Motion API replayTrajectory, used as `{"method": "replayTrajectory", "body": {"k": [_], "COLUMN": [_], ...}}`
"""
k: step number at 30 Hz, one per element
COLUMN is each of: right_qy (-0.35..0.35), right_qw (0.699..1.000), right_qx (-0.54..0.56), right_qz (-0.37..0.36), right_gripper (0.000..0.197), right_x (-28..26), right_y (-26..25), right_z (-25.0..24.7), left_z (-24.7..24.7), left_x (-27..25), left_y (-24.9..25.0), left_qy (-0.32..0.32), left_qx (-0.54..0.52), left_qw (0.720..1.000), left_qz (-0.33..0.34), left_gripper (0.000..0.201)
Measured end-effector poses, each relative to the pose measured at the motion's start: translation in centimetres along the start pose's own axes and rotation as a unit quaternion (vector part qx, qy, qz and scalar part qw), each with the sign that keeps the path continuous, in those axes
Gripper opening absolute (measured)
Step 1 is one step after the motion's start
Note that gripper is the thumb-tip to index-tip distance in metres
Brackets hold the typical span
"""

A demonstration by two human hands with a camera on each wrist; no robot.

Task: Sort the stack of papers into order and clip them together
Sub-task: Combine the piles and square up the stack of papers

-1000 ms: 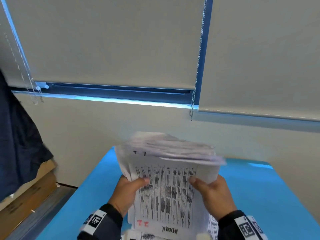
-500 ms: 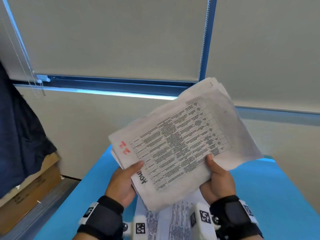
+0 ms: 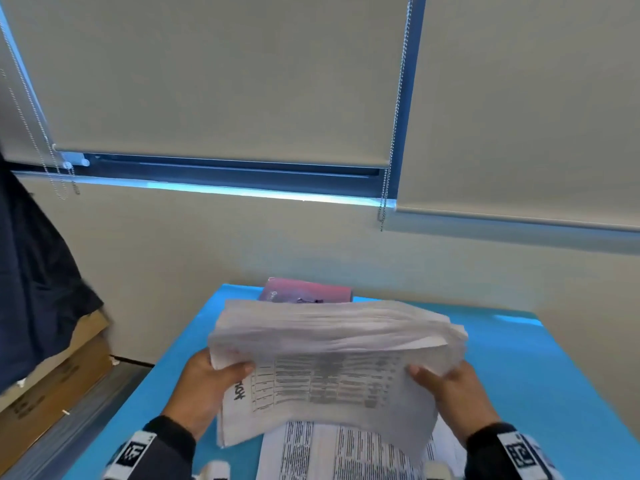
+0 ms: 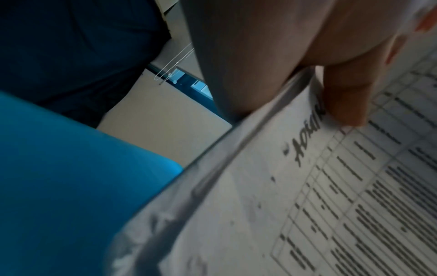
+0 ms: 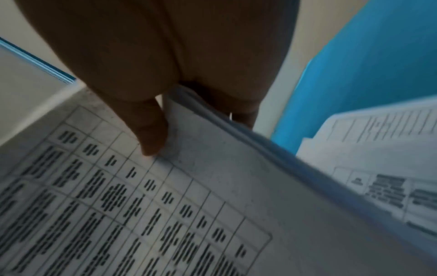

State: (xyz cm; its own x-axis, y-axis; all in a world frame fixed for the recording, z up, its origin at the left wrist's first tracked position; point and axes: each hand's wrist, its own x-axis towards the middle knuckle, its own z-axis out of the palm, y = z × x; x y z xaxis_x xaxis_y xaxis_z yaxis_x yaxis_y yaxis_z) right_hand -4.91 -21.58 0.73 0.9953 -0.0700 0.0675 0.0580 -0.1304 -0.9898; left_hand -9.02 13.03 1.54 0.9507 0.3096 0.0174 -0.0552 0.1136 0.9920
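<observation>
A thick stack of printed papers (image 3: 332,344) is held up over the blue table (image 3: 540,375), its far edge fanned and blurred. The facing sheet bears a table of text and a handwritten word at its left end. My left hand (image 3: 204,386) grips the stack's left edge, thumb (image 4: 345,97) on the front sheet (image 4: 307,205). My right hand (image 3: 453,393) grips the right edge, thumb (image 5: 151,130) pressing the sheet (image 5: 165,205). More printed sheets (image 3: 346,452) lie flat on the table below. A small binder clip (image 3: 310,300) lies on a pink booklet behind the stack.
The pink booklet (image 3: 311,292) lies at the table's far edge against the wall. Cardboard boxes (image 3: 52,393) and a dark hanging garment (image 3: 31,289) stand to the left. Window blinds with bead chains (image 3: 391,133) hang above. Loose sheets (image 5: 378,158) lie under my right hand.
The stack, held up and tilted towards the window half a second ago, has come down level and closer to the table. Both hands have shifted to its side edges.
</observation>
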Motion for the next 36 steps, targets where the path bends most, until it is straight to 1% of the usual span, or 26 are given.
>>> {"method": "replayTrajectory", "body": {"k": [2,4,7,8,9,10,12,14,15,17,18,19,20,21,22,23,25,27,28,29,30,31,32,33,34,36], "right_qy": [0.017,0.014,0.014,0.012,0.011,0.010,0.018,0.038,0.053,0.066,0.065,0.058,0.040,0.019,0.009,0.012,0.036,0.028,0.018,0.009,0.005,0.004,-0.001,-0.003,-0.004,0.000], "right_qw": [1.000,0.999,0.996,0.997,0.998,0.999,0.999,0.997,0.993,0.973,0.957,0.937,0.920,0.912,0.910,0.912,0.916,0.909,0.911,0.923,0.947,0.975,0.993,0.998,0.998,0.999], "right_qx": [0.013,0.050,0.088,0.083,0.067,0.052,0.043,0.032,0.007,-0.070,-0.124,-0.187,-0.238,-0.269,-0.283,-0.280,-0.266,-0.273,-0.279,-0.268,-0.226,-0.147,-0.052,0.022,0.057,0.042], "right_qz": [-0.011,-0.017,-0.004,0.001,0.004,0.001,-0.013,-0.062,-0.108,-0.209,-0.254,-0.290,-0.309,-0.308,-0.302,-0.298,-0.298,-0.313,-0.303,-0.277,-0.228,-0.167,-0.106,-0.052,-0.012,0.025], "right_gripper": [0.018,0.023,0.034,0.036,0.038,0.039,0.043,0.058,0.070,0.093,0.096,0.090,0.078,0.064,0.054,0.049,0.052,0.065,0.071,0.075,0.077,0.074,0.066,0.055,0.044,0.032], "right_x": [0.2,0.2,0.3,0.4,0.4,0.4,0.4,0.0,-0.3,-0.5,-0.4,-0.3,-0.2,0.0,-0.1,-0.1,-0.1,-0.2,0.0,0.2,0.5,0.8,1.1,1.4,1.6,1.9], "right_y": [-0.4,-0.7,0.0,0.4,0.8,1.1,1.0,0.6,0.2,-1.0,-1.2,-1.5,-1.7,-1.9,-2.2,-2.4,-2.8,-2.9,-2.8,-2.7,-2.2,-1.8,-1.4,-0.7,0.0,1.4], "right_z": [0.2,0.2,0.1,0.2,0.4,0.5,0.7,0.7,0.7,0.7,0.6,0.5,0.3,0.1,-0.2,-0.5,-0.9,-0.8,-0.8,-0.7,-0.9,-1.0,-1.1,-1.1,-0.9,-0.2], "left_z": [0.2,0.1,0.0,0.0,0.2,0.4,1.1,1.7,1.9,2.3,2.4,2.4,2.5,2.5,2.5,2.5,2.5,2.6,2.6,2.7,2.7,2.7,2.7,2.6,2.7,3.0], "left_x": [0.0,0.1,0.1,0.1,0.0,-0.2,-0.6,-0.6,-0.4,-0.1,0.0,0.4,0.5,0.6,0.6,0.6,0.4,0.5,0.5,0.6,0.7,0.9,0.9,1.0,0.8,0.5], "left_y": [-0.1,-0.2,-1.3,-1.7,-2.1,-2.3,-1.8,-1.0,-0.7,-0.1,0.1,0.0,0.2,0.3,0.4,0.4,0.5,0.6,0.6,0.8,0.8,0.6,0.6,0.4,0.3,-0.4], "left_qy": [0.004,-0.001,-0.009,-0.006,-0.004,0.013,0.060,0.098,0.105,0.120,0.120,0.125,0.134,0.137,0.138,0.134,0.126,0.129,0.129,0.132,0.137,0.142,0.155,0.165,0.173,0.186], "left_qx": [0.005,0.005,-0.028,-0.038,-0.055,-0.076,-0.112,-0.104,-0.090,-0.069,-0.064,-0.062,-0.065,-0.073,-0.079,-0.080,-0.075,-0.071,-0.065,-0.061,-0.056,-0.057,-0.063,-0.069,-0.068,-0.041], "left_qw": [1.000,1.000,1.000,0.999,0.998,0.997,0.991,0.988,0.988,0.986,0.987,0.987,0.986,0.986,0.986,0.987,0.989,0.989,0.989,0.989,0.989,0.988,0.986,0.984,0.983,0.982], "left_qz": [0.007,0.015,0.012,0.004,0.009,0.012,0.032,0.059,0.074,0.090,0.087,0.083,0.074,0.068,0.056,0.049,0.031,0.019,0.016,0.016,0.020,0.024,0.022,0.019,0.013,0.010], "left_gripper": [0.023,0.027,0.046,0.054,0.055,0.046,0.005,0.017,0.019,0.017,0.015,0.014,0.013,0.014,0.016,0.018,0.023,0.022,0.022,0.023,0.026,0.030,0.035,0.041,0.049,0.058]}}
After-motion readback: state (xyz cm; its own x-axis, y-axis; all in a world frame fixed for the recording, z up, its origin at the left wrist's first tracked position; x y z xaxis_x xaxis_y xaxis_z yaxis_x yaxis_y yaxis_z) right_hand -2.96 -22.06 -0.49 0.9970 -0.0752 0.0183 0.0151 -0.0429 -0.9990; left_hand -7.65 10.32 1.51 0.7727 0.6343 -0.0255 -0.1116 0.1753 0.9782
